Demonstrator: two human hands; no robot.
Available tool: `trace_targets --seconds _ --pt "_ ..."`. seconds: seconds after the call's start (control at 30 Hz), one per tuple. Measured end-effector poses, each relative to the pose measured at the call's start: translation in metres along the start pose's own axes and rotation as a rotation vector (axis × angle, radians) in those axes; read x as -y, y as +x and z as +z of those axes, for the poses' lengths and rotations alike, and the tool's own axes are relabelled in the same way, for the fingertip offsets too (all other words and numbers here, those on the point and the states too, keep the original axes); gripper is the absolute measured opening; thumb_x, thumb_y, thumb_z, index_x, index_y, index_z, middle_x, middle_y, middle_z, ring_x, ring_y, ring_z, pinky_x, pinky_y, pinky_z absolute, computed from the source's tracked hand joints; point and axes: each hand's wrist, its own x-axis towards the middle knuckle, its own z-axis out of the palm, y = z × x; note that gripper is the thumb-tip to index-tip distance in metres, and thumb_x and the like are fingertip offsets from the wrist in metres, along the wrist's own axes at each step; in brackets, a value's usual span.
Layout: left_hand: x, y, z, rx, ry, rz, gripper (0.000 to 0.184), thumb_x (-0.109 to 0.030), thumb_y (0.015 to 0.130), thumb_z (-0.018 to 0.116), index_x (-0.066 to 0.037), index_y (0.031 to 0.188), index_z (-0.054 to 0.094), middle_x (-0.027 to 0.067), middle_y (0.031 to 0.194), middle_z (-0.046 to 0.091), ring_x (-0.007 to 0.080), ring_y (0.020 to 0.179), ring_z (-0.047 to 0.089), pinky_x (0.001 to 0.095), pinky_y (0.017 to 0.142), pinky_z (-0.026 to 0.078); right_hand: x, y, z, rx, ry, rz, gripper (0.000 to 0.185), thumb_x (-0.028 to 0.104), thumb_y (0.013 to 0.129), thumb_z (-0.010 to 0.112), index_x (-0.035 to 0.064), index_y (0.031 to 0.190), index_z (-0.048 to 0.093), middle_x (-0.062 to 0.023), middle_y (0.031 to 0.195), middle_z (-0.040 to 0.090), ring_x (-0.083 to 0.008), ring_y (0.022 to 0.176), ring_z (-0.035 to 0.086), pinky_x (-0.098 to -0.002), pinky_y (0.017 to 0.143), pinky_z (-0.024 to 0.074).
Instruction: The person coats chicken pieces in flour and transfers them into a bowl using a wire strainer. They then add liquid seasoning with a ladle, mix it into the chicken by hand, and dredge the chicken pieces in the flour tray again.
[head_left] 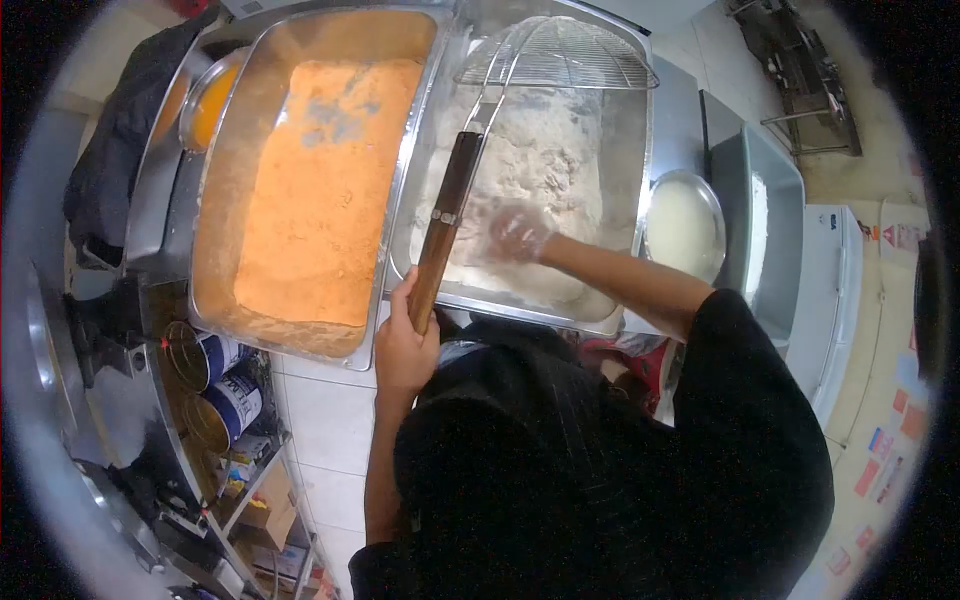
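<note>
My left hand [407,345] is wrapped round the wooden handle of a long wire skimmer [440,225]. Its round mesh head lies over the far end of a deep metal tray [622,318] that holds pale flour [540,160]. In a clear glove, my right hand [520,232] is down at the flour near the tray's middle; its fingers are blurred, and I cannot make out whether they hold anything. Left of this tray stands a second metal tray [207,230] with orange powder [315,210] spread over its bottom.
A metal bowl of pale liquid [685,225] sits right of the flour tray, beside a grey bin [775,200]. At the far left is a bowl with orange liquid [210,110]. Blue-and-white cans [230,408] stand on a shelf at lower left.
</note>
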Motion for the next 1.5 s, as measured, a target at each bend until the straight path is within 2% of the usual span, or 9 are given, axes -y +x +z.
trace_targets --seconds 0.17,0.3,0.43,0.77,1.1,1.17,1.3,1.37,1.5 --pt "0.001 -0.003 -0.004 0.038 -0.008 -0.051 0.057 -0.003 0.077 0.052 -0.012 0.13 0.034 0.0256 0.099 0.058 0.0407 0.085 0.058 0.0424 0.071 0.046 -0.012 0.006 -0.061 0.273 0.187 0.12 0.075 0.054 0.077 0.053 0.0053 0.13 0.034 -0.0157 0.119 0.051 -0.0227 0.078 0.061 -0.0356 0.061 0.0496" --pt "0.0 0.001 -0.003 0.022 -0.042 0.031 0.052 -0.003 0.08 0.05 -0.008 0.129 0.034 0.0269 0.105 0.056 0.0393 0.097 0.056 0.0387 0.08 0.044 0.034 -0.022 0.017 -0.54 0.28 0.097 0.039 0.04 0.083 0.049 0.0034 0.083 0.062 -0.0135 0.092 0.062 -0.0271 0.082 0.059 -0.0395 0.077 0.0474" --pt "0.001 -0.003 -0.005 0.034 -0.025 0.031 0.052 -0.004 0.081 0.05 -0.008 0.129 0.033 0.027 0.104 0.056 0.0396 0.096 0.056 0.0393 0.08 0.044 0.012 -0.076 -0.115 0.212 0.381 -0.043 0.04 0.035 0.086 0.047 0.0013 0.107 0.052 -0.0193 0.1 0.056 -0.0237 0.096 0.055 -0.0346 0.086 0.0454" --pt "0.007 -0.002 -0.003 0.031 0.014 0.031 0.053 -0.004 0.08 0.05 -0.008 0.129 0.033 0.0274 0.095 0.058 0.0394 0.089 0.059 0.041 0.075 0.045 -0.129 0.022 -0.119 -0.227 0.237 0.13 0.041 0.042 0.081 0.052 0.0026 0.078 0.061 -0.0122 0.071 0.058 -0.0228 0.063 0.054 -0.0382 0.063 0.0458" --pt "0.007 0.0 0.001 0.01 0.005 0.009 0.055 -0.004 0.078 0.051 -0.009 0.13 0.033 0.0267 0.097 0.058 0.04 0.086 0.058 0.0424 0.073 0.045 0.064 -0.056 -0.061 0.007 0.178 -0.096 0.042 0.046 0.079 0.052 0.0086 0.094 0.063 -0.0128 0.08 0.06 -0.0252 0.074 0.058 -0.0376 0.072 0.0477" --pt "0.008 -0.001 0.001 -0.027 -0.037 0.057 0.057 -0.004 0.076 0.052 -0.011 0.13 0.035 0.027 0.097 0.057 0.043 0.084 0.057 0.0451 0.071 0.045 0.062 -0.075 -0.055 -0.585 0.11 -0.2 0.032 0.035 0.074 0.054 0.0054 0.082 0.062 -0.0132 0.08 0.06 -0.0295 0.075 0.058 -0.0467 0.062 0.0454" --pt "0.01 0.0 -0.001 0.01 -0.065 0.032 0.057 -0.003 0.075 0.052 -0.01 0.129 0.034 0.0271 0.095 0.058 0.0431 0.082 0.057 0.0451 0.071 0.045 0.017 -0.03 -0.081 -0.733 0.156 -0.266 0.033 0.035 0.074 0.055 0.0063 0.088 0.063 -0.0138 0.086 0.062 -0.0289 0.077 0.06 -0.0483 0.062 0.0462" --pt "0.01 -0.002 -0.001 0.004 -0.048 0.031 0.059 -0.004 0.075 0.052 -0.012 0.13 0.034 0.0273 0.09 0.059 0.0431 0.081 0.057 0.0459 0.069 0.045 0.014 0.019 -0.086 0.351 0.293 0.251 0.055 0.051 0.077 0.052 0.0114 0.115 0.051 -0.0161 0.104 0.059 -0.0255 0.094 0.057 -0.0384 0.086 0.0446" --pt "0.014 -0.001 0.001 -0.04 0.015 0.061 0.06 -0.003 0.075 0.053 -0.016 0.13 0.034 0.0268 0.08 0.058 0.0428 0.076 0.057 0.0476 0.064 0.044 0.049 -0.05 -0.086 0.31 0.215 0.145 0.054 0.05 0.081 0.049 0.0105 0.118 0.048 -0.0151 0.104 0.06 -0.0242 0.09 0.059 -0.0353 0.083 0.0474"
